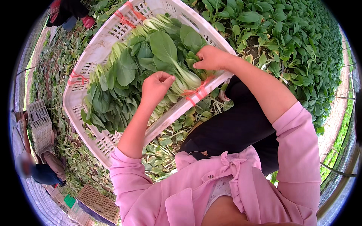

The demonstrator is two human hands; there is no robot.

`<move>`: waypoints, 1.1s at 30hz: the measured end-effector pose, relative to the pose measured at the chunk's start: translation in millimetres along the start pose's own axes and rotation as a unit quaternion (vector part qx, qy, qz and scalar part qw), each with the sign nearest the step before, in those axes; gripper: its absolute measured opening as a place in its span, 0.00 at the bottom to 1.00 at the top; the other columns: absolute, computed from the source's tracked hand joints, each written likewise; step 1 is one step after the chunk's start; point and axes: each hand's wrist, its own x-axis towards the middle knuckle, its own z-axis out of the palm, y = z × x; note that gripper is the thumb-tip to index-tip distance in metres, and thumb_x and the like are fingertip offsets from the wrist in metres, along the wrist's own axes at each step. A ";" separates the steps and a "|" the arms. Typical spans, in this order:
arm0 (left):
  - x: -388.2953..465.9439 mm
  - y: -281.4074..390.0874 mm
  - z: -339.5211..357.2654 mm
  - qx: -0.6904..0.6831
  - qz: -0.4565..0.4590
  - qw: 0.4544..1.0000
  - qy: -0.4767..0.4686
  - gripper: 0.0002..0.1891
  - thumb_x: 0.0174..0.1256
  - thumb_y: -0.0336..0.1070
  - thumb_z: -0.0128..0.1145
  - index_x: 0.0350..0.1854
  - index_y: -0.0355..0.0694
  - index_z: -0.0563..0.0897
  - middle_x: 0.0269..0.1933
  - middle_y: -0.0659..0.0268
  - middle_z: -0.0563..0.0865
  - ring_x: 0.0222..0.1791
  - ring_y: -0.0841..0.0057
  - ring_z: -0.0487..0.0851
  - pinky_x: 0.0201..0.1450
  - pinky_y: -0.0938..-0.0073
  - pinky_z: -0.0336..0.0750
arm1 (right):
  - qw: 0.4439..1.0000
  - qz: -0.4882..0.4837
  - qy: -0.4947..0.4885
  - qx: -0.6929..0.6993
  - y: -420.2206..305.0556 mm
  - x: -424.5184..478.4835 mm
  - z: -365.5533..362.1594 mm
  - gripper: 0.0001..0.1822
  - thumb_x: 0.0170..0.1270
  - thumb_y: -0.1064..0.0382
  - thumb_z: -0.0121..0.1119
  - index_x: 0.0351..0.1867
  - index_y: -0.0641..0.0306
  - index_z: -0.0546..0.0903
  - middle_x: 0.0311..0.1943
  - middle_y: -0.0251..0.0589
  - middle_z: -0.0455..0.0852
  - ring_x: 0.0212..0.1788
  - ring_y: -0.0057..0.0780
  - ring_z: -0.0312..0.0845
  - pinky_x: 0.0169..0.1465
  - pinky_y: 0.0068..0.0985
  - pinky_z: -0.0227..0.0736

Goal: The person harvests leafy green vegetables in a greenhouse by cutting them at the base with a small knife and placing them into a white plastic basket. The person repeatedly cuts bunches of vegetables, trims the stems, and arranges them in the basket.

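Observation:
A white plastic crate (pixel 93 53) stands tilted in the view before me, holding rows of bok choy (pixel 124 70), leaves lapping over pale stems. One large bok choy (pixel 164 46) lies on top at the right, its stem base towards the near rim. My left hand (pixel 157 86) hovers over or rests on the leaves, fingers curled and thumb beside them; nothing shows in it. At the crate's right end, my right hand (pixel 210 58) has leaves between thumb and curled fingers, the fingertips partly hidden. Red plastic ties (pixel 196 91) are knotted round the near rim.
Growing bok choy (pixel 282 42) fills the ground at the right. Cut leaves (pixel 167 147) litter the soil around the crate. At the left, a person (pixel 46 172) is beside a stack of crates (pixel 39 127). Another person (pixel 70 12) is at the top left. A tan crate (pixel 99 202) stands lower left.

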 end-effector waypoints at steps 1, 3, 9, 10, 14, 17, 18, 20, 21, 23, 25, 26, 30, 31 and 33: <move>4.4 4.2 9.8 -0.098 0.054 0.994 -0.018 0.19 0.52 0.45 0.67 0.38 0.34 0.83 0.40 0.62 0.83 0.33 0.76 0.79 0.38 0.76 0.74 | 1.000 0.008 0.002 -0.004 1.4 -0.7 0.7 0.21 0.52 0.53 0.64 0.21 0.73 0.76 0.14 0.48 0.73 0.19 0.35 0.69 0.27 0.33 0.66; 11.5 18.3 26.6 0.028 0.118 0.992 -0.016 0.18 0.53 0.45 0.66 0.36 0.33 0.82 0.37 0.63 0.83 0.32 0.76 0.79 0.38 0.75 0.73 | 1.000 0.017 0.003 -0.016 -3.3 0.2 -1.8 0.22 0.51 0.52 0.64 0.19 0.73 0.75 0.14 0.47 0.73 0.18 0.34 0.69 0.27 0.33 0.65; 42.4 16.2 62.2 0.103 0.120 0.987 0.028 0.17 0.52 0.46 0.66 0.31 0.34 0.83 0.30 0.63 0.82 0.27 0.72 0.78 0.34 0.70 0.73 | 0.984 0.116 -0.008 0.139 1.3 5.3 2.2 0.20 0.59 0.53 0.61 0.20 0.70 0.74 0.16 0.42 0.78 0.21 0.26 0.77 0.23 0.26 0.70; 46.4 6.7 61.8 0.060 0.118 0.991 0.030 0.17 0.52 0.46 0.66 0.29 0.34 0.83 0.28 0.64 0.81 0.25 0.74 0.77 0.32 0.71 0.72 | 0.976 0.129 0.002 0.178 -0.3 6.8 2.2 0.19 0.61 0.55 0.59 0.24 0.72 0.75 0.19 0.43 0.80 0.21 0.26 0.78 0.23 0.26 0.71; 47.1 -2.8 53.1 -0.103 0.016 0.994 -0.030 0.14 0.55 0.40 0.66 0.23 0.35 0.81 0.19 0.70 0.75 0.19 0.83 0.71 0.25 0.78 0.68 | 0.947 0.172 0.038 0.269 -0.8 8.9 2.2 0.17 0.65 0.58 0.54 0.35 0.77 0.75 0.28 0.47 0.84 0.24 0.29 0.81 0.23 0.25 0.75; 39.9 0.6 50.7 -0.155 0.010 0.987 -0.030 0.13 0.57 0.38 0.65 0.20 0.36 0.79 0.17 0.73 0.73 0.17 0.86 0.68 0.22 0.82 0.63 | 0.946 0.180 0.043 0.264 -2.8 9.3 1.7 0.17 0.66 0.59 0.52 0.38 0.78 0.74 0.30 0.49 0.84 0.25 0.31 0.82 0.23 0.25 0.75; 36.8 4.1 49.4 -0.146 0.013 0.989 -0.028 0.13 0.57 0.39 0.65 0.20 0.37 0.79 0.17 0.73 0.74 0.17 0.87 0.67 0.21 0.82 0.62 | 0.948 0.181 0.043 0.259 -2.5 8.9 0.8 0.17 0.67 0.59 0.52 0.39 0.79 0.74 0.30 0.49 0.84 0.25 0.32 0.82 0.23 0.26 0.76; 29.9 7.9 46.7 -0.142 0.014 0.989 -0.025 0.14 0.58 0.40 0.64 0.19 0.39 0.78 0.16 0.72 0.75 0.16 0.87 0.66 0.20 0.83 0.60 | 0.942 0.186 0.041 0.278 -4.4 5.9 -0.4 0.18 0.67 0.59 0.51 0.39 0.79 0.74 0.30 0.50 0.84 0.26 0.32 0.83 0.24 0.26 0.77; 26.1 8.2 44.8 -0.147 0.012 0.989 -0.025 0.14 0.58 0.40 0.64 0.18 0.39 0.78 0.16 0.72 0.75 0.16 0.87 0.66 0.20 0.83 0.59 | 0.938 0.189 0.039 0.287 -6.6 4.0 -1.4 0.18 0.67 0.59 0.50 0.40 0.79 0.73 0.30 0.50 0.84 0.26 0.33 0.83 0.24 0.27 0.77; 20.6 9.1 42.3 -0.157 0.010 0.987 -0.026 0.14 0.58 0.40 0.64 0.18 0.40 0.77 0.16 0.72 0.75 0.16 0.88 0.65 0.19 0.84 0.58 | 0.937 0.194 0.036 0.288 -11.5 1.2 -4.0 0.18 0.68 0.58 0.49 0.39 0.79 0.73 0.31 0.51 0.84 0.26 0.33 0.83 0.25 0.27 0.78; 17.9 9.7 41.2 -0.166 0.008 0.986 -0.028 0.14 0.58 0.40 0.64 0.17 0.41 0.77 0.16 0.72 0.76 0.15 0.88 0.65 0.19 0.84 0.58 | 0.939 0.193 0.028 0.283 -12.9 -1.5 -6.3 0.18 0.68 0.59 0.48 0.39 0.79 0.73 0.32 0.51 0.84 0.27 0.34 0.83 0.26 0.28 0.79; 18.6 8.2 41.1 -0.172 0.009 0.985 -0.031 0.14 0.58 0.40 0.63 0.17 0.41 0.77 0.16 0.72 0.76 0.15 0.88 0.65 0.19 0.84 0.58 | 0.942 0.189 0.022 0.277 -13.7 -2.2 -7.2 0.18 0.67 0.59 0.49 0.39 0.80 0.73 0.32 0.51 0.84 0.27 0.34 0.83 0.26 0.28 0.79; 23.2 1.1 38.5 -0.175 -0.008 0.984 -0.044 0.14 0.58 0.39 0.63 0.17 0.41 0.77 0.16 0.71 0.76 0.15 0.87 0.65 0.20 0.84 0.59 | 0.938 0.173 -0.037 0.297 -17.2 -10.8 -15.3 0.17 0.66 0.59 0.51 0.39 0.79 0.73 0.33 0.54 0.83 0.28 0.33 0.83 0.26 0.26 0.77; 24.3 -0.4 37.1 -0.171 -0.017 0.984 -0.047 0.14 0.58 0.39 0.63 0.17 0.41 0.77 0.17 0.71 0.76 0.16 0.87 0.66 0.20 0.84 0.59 | 0.940 0.172 -0.048 0.290 -18.7 -12.0 -16.5 0.17 0.64 0.60 0.51 0.39 0.79 0.73 0.33 0.54 0.83 0.28 0.33 0.83 0.26 0.26 0.77; 25.9 -2.6 35.1 -0.174 -0.017 0.983 -0.060 0.14 0.59 0.39 0.63 0.17 0.41 0.78 0.17 0.71 0.77 0.16 0.87 0.66 0.21 0.84 0.59 | 0.944 0.169 -0.069 0.274 -20.7 -14.5 -18.4 0.17 0.62 0.60 0.53 0.40 0.79 0.73 0.34 0.54 0.83 0.28 0.33 0.82 0.28 0.26 0.77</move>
